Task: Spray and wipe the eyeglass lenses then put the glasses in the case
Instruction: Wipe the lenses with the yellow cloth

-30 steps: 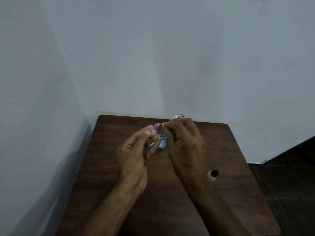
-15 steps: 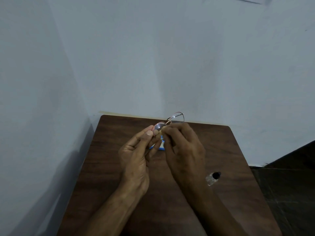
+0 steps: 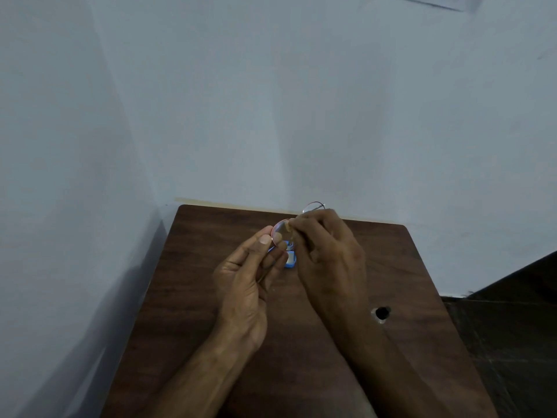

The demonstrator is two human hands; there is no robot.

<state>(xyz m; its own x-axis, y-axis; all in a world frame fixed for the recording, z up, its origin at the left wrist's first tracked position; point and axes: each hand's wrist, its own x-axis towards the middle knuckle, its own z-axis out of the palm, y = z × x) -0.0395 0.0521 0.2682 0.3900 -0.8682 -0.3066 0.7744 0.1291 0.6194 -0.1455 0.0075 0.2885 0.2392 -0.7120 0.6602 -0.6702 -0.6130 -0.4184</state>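
Observation:
Thin-rimmed eyeglasses are held above the far middle of the dark wooden table. My left hand pinches the rim of the near lens between thumb and fingers. My right hand pinches a small pale cloth against that lens; the far lens sticks up past its knuckles. A blue case lies on the table under the hands, mostly hidden. A small clear spray bottle with a black cap lies on the table at the right, by my right forearm.
The table stands in a corner, with a pale wall behind it and another along its left edge. A dark floor drops away past the table's right edge.
My right hand's fingers and the cloth have shifted slightly over the lens. The glasses stay pinched in my left hand. The view has moved a little.

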